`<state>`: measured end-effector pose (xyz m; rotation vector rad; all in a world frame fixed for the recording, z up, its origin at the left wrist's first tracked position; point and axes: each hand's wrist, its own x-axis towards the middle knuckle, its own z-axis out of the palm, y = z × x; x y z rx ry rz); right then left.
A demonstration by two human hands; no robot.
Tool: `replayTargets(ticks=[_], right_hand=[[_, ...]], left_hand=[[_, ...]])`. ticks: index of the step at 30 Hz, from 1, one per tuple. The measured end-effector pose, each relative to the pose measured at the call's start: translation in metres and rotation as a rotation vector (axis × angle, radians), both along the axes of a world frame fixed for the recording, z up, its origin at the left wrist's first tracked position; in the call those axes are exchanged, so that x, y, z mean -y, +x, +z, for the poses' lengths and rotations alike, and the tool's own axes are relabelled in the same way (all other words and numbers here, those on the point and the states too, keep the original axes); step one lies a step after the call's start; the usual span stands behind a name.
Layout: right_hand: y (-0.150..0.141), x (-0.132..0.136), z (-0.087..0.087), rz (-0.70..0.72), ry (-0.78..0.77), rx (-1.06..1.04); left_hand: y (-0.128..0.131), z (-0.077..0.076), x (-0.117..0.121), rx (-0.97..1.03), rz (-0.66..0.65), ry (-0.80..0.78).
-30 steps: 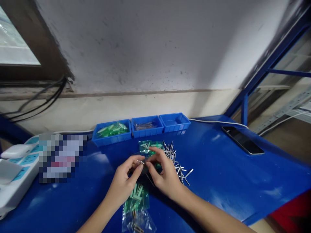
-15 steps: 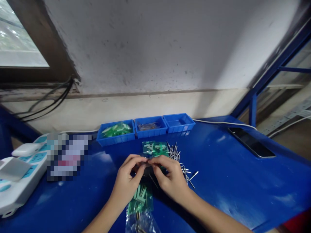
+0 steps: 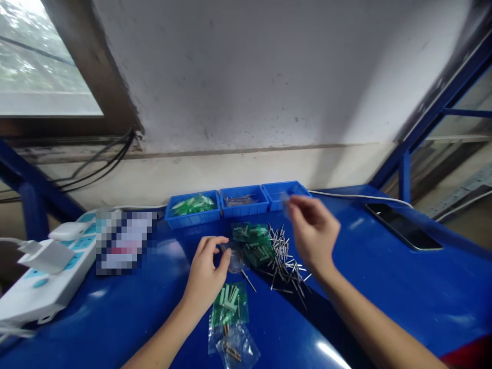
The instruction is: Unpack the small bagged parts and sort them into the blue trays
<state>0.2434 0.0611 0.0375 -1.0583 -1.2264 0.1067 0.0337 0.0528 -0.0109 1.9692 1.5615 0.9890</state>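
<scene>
My left hand (image 3: 205,269) rests on the blue table (image 3: 376,287), fingers curled in a pinch beside a small clear bag (image 3: 235,260); what it pinches is too small to name. My right hand (image 3: 313,228) is raised near the right blue bin (image 3: 286,193), its fingers pinched on a small clear bag, blurred by motion. Between the hands lie green packets (image 3: 255,246) and a heap of metal pins (image 3: 286,259). More bags with green parts (image 3: 229,312) lie near my left wrist.
Three blue bins stand in a row at the wall: the left bin (image 3: 193,208) holds green parts, the middle bin (image 3: 242,201) clear bags. A white power strip (image 3: 46,277) lies at the left. A phone (image 3: 403,233) and a white cable (image 3: 346,195) lie at the right.
My right hand left the left hand and rose up and right toward the right bin with a small bag. The left hand stayed on the table. The view shifted left.
</scene>
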Motion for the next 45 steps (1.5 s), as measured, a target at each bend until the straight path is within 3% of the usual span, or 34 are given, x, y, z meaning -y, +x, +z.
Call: replayTargets(ticks=[3, 5, 7, 8, 11, 15, 19, 22, 26, 30, 35, 39, 42, 45], right_hand=[[0.018, -0.019, 0.035, -0.289, 0.361, 0.138], [0.019, -0.035, 0.047, -0.381, 0.496, 0.285], [0.011, -0.051, 0.043, -0.31, 0.416, 0.452], [0.006, -0.058, 0.036, -0.196, 0.307, 0.57], [-0.003, -0.066, 0.004, 0.056, 0.036, 0.799], [0.001, -0.046, -0.029, 0.073, -0.083, 0.713], [-0.001, -0.019, -0.029, 0.122, -0.156, 0.653], [-0.016, -0.006, -0.024, 0.248, -0.284, 0.632], [-0.034, 0.003, -0.027, 0.452, -0.46, 0.561], [-0.039, 0.006, -0.029, 0.531, -0.526, 0.43], [-0.044, 0.009, -0.028, 0.708, -0.689, 0.044], [-0.047, 0.01, -0.031, 0.637, -0.584, -0.131], [-0.045, 0.013, -0.031, 0.526, -0.458, -0.017], [-0.044, 0.017, -0.031, 0.487, -0.32, 0.174]], left_hand=[[-0.004, -0.002, -0.004, -0.227, 0.009, 0.02], [-0.005, -0.006, -0.006, -0.331, -0.004, 0.021], [-0.005, -0.01, -0.006, -0.382, -0.005, 0.027], [-0.005, -0.011, -0.007, -0.393, 0.006, 0.031], [-0.006, -0.01, -0.008, -0.371, 0.039, 0.017], [-0.008, -0.008, -0.012, -0.22, -0.003, -0.033], [-0.009, -0.008, -0.013, 0.035, 0.015, 0.01], [-0.006, -0.005, -0.011, 0.181, -0.008, 0.022], [-0.003, -0.001, -0.006, 0.166, -0.059, 0.053], [-0.003, 0.0, -0.003, 0.096, -0.071, 0.154], [0.002, 0.003, 0.005, 0.018, -0.122, 0.286], [0.006, 0.006, 0.01, -0.003, -0.191, 0.277], [0.006, 0.007, 0.008, 0.121, -0.19, 0.134], [0.003, 0.005, 0.004, 0.412, -0.191, -0.104]])
